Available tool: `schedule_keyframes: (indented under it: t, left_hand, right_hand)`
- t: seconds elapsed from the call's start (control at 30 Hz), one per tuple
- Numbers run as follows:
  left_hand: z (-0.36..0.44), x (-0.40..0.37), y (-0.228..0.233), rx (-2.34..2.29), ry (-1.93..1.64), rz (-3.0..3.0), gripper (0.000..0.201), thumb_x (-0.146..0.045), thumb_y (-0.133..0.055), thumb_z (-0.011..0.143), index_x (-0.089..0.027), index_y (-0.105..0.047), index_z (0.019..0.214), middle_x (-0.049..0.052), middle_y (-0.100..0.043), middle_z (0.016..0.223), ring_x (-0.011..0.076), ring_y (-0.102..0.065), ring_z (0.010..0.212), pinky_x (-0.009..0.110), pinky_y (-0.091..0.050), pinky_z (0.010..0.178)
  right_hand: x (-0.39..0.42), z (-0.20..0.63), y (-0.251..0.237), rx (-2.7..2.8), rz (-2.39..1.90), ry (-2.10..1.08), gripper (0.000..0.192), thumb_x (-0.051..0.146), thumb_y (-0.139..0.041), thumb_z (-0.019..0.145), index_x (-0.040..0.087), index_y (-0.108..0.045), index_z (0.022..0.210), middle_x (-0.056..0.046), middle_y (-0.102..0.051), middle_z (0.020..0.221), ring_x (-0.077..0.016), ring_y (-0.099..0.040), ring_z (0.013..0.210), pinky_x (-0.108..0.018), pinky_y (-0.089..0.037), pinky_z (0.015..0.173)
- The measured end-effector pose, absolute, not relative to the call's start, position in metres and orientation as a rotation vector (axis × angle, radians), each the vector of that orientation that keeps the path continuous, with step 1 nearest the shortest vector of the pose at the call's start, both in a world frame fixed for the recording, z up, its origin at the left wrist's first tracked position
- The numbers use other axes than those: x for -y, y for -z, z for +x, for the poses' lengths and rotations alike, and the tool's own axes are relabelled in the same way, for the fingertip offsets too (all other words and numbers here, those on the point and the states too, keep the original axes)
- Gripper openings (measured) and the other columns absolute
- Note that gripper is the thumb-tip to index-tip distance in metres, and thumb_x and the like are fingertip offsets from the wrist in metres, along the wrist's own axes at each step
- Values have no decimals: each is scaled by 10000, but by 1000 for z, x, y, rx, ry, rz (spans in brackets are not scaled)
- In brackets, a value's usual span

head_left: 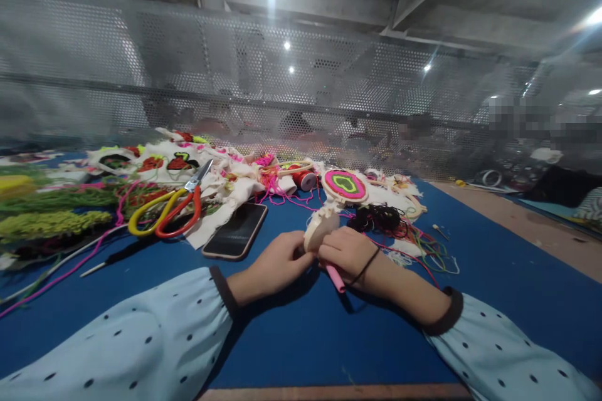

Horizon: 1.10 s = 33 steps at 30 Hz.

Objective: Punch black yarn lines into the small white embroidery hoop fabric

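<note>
My left hand (277, 261) grips the near edge of a small wooden embroidery hoop (320, 227) with cream cloth stretched in it, held tilted above the blue table (301, 332). My right hand (347, 255) is closed around a pink punch-needle tool (335, 277) whose end sticks out below the fist, and it presses against the hoop's right side. A black band circles my right wrist. Both sleeves are pale blue with dark dots.
A dark phone (236, 231) lies just left of my hands. Scissors with yellow and red handles (165, 208) rest further left among green yarn (49, 223). Finished hoop pieces, a pink-green round patch (345, 185), black thread (379, 217) and a red spool (305, 179) lie behind. A perforated metal screen stands beyond.
</note>
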<state>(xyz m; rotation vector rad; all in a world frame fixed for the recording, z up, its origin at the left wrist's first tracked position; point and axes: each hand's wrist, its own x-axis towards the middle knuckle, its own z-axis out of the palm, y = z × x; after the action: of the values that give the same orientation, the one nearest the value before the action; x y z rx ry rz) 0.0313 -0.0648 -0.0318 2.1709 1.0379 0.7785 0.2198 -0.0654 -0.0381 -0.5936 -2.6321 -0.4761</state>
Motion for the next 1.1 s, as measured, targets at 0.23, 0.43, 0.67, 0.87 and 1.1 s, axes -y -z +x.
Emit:
schedule_keyframes:
  t: [0.23,0.43,0.67,0.87,1.1]
  left_hand:
    - [30,58,38,-915,-959,1743,311,-296,-541,760,-147,-503,1030,2,-558,768,120,-468,644,226,-370,579]
    - [32,60,32,-707,-762,1501,310,-316,-531,773,-122,-521,1014,33,-561,680,104,-486,541,228,-354,511]
    - [30,64,22,-745,-798,1592,290,-164,-513,696,-160,-620,965,59,-619,886,132,-527,709,247,-397,602]
    - [33,66,32,-632,-733,1634,710,-80,-604,618,-218,-399,1283,76,-528,1214,188,-515,1036,298,-430,844]
    - [35,66,42,-628,-796,1736,808,-157,-710,619,-193,-321,1327,100,-515,1231,218,-494,1095,352,-417,903]
  right_hand:
    - [65,225,35,2556,-660,258,161,273,-448,862,153,-546,818,-55,-574,755,-154,-469,698,-290,-321,666]
    - [76,226,24,2274,-867,-274,197,326,-500,845,156,-582,792,-50,-601,794,-158,-523,754,-286,-379,722]
    - [69,228,25,2155,-1007,-564,251,366,-541,818,136,-602,738,-45,-622,756,-161,-555,711,-280,-416,696]
    - [71,226,28,2140,-992,-551,204,325,-558,812,133,-611,769,-49,-627,795,-163,-560,747,-277,-413,715]
    - [75,221,25,2087,-941,-660,206,326,-560,810,136,-613,750,-35,-631,754,-148,-568,716,-263,-422,692]
